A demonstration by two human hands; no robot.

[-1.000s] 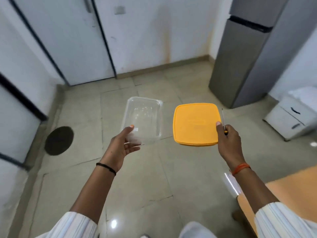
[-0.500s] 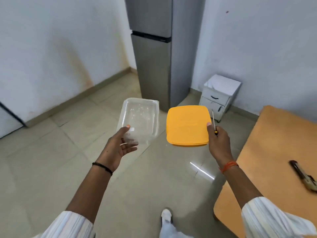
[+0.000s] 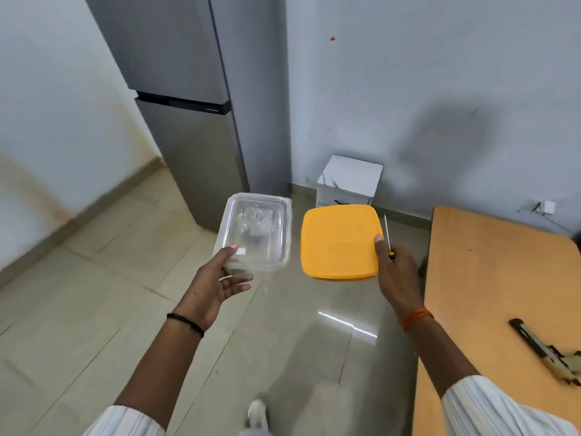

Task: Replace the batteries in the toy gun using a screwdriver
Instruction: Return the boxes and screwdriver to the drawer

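My left hand [image 3: 213,283] holds a clear plastic container [image 3: 256,232] by its near edge, out in front over the floor. My right hand [image 3: 396,272] grips an orange lid [image 3: 339,242] by its right edge and also holds a thin screwdriver [image 3: 388,236] with its metal shaft pointing up. The toy gun [image 3: 547,354], tan and black, lies on the orange table [image 3: 490,278] at the right edge of the view, apart from both hands.
A grey refrigerator [image 3: 195,114] stands against the wall ahead. A small white drawer unit [image 3: 349,180] sits on the floor beside it. A socket with a cable [image 3: 547,207] is on the wall behind the table. Tiled floor lies below me.
The view has swung to the right: the door is out of sight, the refrigerator is now ahead, and more of the table with the toy gun shows. Both hands keep their holds.
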